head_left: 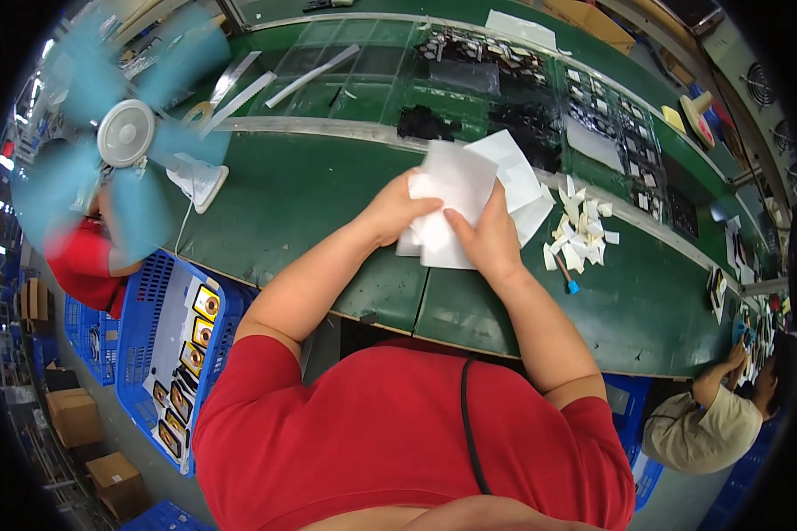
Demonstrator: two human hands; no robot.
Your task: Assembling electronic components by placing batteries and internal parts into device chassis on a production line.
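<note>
Both of my hands hold a stack of white sheets (466, 190) just above the green worktable (301, 190). My left hand (397, 211) grips the stack's left edge, thumb on top. My right hand (487, 237) pinches the lower right part of the top sheet. More white sheets fan out behind the stack toward the upper right. A pile of small white strips (578, 232) lies on the table just right of my right hand, with a small blue-tipped tool (568, 277) below it.
A spinning blue desk fan (126, 133) stands at the table's left. A blue crate (170, 343) with small framed parts sits below it. Trays of dark parts (522, 115) line the far conveyor. Another person (713, 416) works at the right, and one in red (84, 257) at the left.
</note>
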